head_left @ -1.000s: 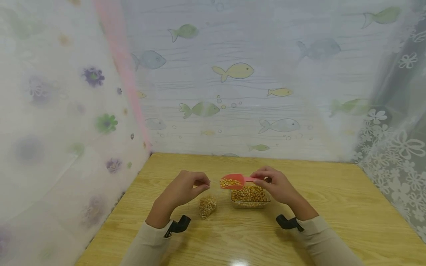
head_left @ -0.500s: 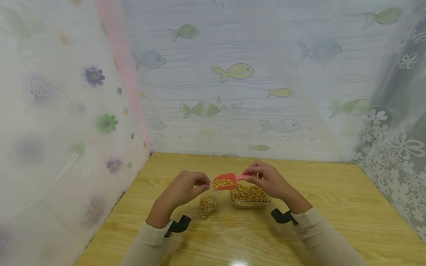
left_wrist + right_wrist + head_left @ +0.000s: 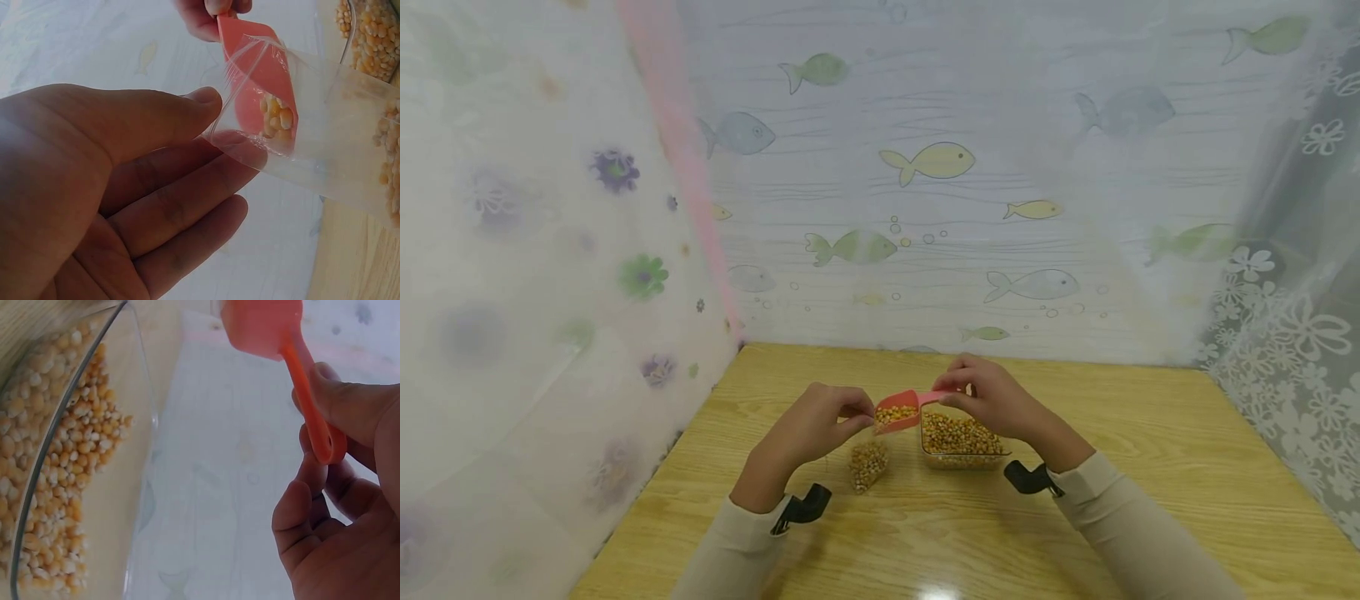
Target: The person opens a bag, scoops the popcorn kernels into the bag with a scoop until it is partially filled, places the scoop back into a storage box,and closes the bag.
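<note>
My right hand [image 3: 996, 400] pinches the handle of a pink scoop [image 3: 901, 408] between thumb and fingers. Yellow corn kernels [image 3: 275, 115] lie in the scoop's bowl, which tilts down to the left. At the mouth of a clear plastic bag [image 3: 350, 150], the scoop's front end sits inside the film. Thumb and fingertips of my left hand [image 3: 808, 429] pinch the bag's upper edge. Kernels fill the bag's lower part [image 3: 869, 463]. To its right, a clear glass container [image 3: 964, 462] holds more corn kernels [image 3: 75, 456], below my right hand.
The wooden table [image 3: 970, 533] spreads around the bag and container. Behind it hangs a pale curtain [image 3: 940, 250] printed with fish, and a flowered sheet [image 3: 550, 317] borders the left side. Each wrist carries a black camera mount [image 3: 805, 504].
My right hand has carried the loaded scoop left from above the glass container to the bag's mouth, and its front now tips lower. The left hand has stayed in place.
</note>
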Demonstrator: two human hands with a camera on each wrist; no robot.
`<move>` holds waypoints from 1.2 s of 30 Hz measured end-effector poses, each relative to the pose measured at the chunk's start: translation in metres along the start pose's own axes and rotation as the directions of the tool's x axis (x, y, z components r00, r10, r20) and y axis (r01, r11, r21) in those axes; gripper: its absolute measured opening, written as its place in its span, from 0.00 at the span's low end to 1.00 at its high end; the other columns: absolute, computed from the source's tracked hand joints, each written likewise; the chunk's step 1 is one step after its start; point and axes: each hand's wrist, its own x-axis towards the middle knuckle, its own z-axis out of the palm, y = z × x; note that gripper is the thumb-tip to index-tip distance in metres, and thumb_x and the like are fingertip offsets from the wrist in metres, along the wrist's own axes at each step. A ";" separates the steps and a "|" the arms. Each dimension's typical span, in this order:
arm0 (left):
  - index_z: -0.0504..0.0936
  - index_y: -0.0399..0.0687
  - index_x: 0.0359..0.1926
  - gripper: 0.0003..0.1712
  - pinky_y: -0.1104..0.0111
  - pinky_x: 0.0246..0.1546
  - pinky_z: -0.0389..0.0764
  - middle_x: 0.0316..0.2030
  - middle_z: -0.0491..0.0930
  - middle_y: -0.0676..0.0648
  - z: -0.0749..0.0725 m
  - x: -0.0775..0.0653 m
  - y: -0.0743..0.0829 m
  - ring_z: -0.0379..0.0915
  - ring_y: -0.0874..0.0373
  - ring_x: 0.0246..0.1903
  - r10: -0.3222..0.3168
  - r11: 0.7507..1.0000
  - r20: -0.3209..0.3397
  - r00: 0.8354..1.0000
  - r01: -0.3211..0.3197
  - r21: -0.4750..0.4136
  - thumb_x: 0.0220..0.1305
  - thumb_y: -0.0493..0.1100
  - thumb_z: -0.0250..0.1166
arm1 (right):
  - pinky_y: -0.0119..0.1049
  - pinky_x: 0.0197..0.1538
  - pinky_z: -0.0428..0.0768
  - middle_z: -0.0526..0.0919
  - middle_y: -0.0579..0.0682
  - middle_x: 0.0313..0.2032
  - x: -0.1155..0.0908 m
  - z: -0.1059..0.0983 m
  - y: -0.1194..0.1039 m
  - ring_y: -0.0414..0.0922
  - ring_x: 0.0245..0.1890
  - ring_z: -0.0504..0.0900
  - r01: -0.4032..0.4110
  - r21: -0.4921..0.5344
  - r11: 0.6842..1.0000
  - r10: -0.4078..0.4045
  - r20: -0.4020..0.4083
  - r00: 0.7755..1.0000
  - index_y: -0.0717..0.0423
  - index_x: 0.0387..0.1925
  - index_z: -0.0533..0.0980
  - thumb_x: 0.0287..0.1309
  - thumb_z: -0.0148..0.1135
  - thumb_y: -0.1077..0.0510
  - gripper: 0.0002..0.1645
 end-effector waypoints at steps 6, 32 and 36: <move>0.89 0.53 0.42 0.03 0.65 0.45 0.86 0.38 0.88 0.59 0.001 0.000 0.000 0.86 0.65 0.41 0.000 1.000 -0.003 1.000 0.000 0.009 0.71 0.43 0.69 | 0.35 0.37 0.75 0.79 0.40 0.41 0.005 -0.004 -0.010 0.39 0.34 0.72 0.007 -0.027 1.000 -0.006 0.038 0.999 0.46 0.45 0.87 0.68 0.68 0.55 0.07; 0.88 0.51 0.43 0.04 0.64 0.47 0.87 0.39 0.89 0.57 0.000 0.001 -0.003 0.86 0.66 0.40 0.043 0.999 -0.061 0.997 -0.043 0.008 0.71 0.42 0.69 | 0.36 0.43 0.79 0.79 0.43 0.37 0.045 -0.029 -0.044 0.40 0.37 0.75 0.142 -0.278 0.950 -0.096 0.175 0.980 0.49 0.41 0.88 0.64 0.72 0.55 0.05; 0.88 0.50 0.43 0.04 0.64 0.47 0.87 0.38 0.89 0.56 0.000 0.001 -0.003 0.86 0.66 0.40 0.038 0.999 -0.057 0.998 -0.038 0.001 0.70 0.42 0.69 | 0.37 0.43 0.78 0.79 0.43 0.36 0.049 -0.031 -0.052 0.40 0.36 0.74 0.172 -0.302 0.938 -0.116 0.192 0.974 0.49 0.39 0.88 0.63 0.73 0.56 0.04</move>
